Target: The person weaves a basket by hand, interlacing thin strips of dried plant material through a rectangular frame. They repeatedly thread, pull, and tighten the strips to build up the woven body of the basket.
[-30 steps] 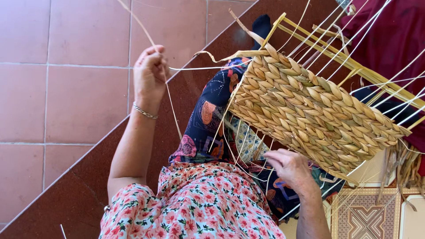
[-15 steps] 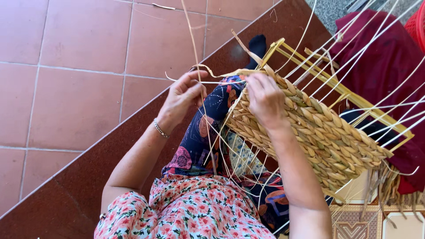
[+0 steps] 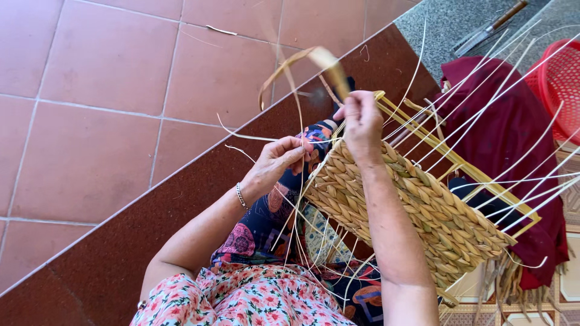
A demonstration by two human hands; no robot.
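- Presently, a half-woven basket is propped on the lap, its frame tilted away for reach.
- Its flat strand is pinched in the right hand, looping upward.
- Thin spokes are gripped in the left hand beside the rim, kept taut.

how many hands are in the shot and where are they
2. The left hand pinches thin straw strands beside the woven panel's near corner. The right hand grips a flat looping strand at the panel's upper edge. No other person's hands show.

One woven basket on one yellow frame, one red plastic basket, two hands, one bracelet
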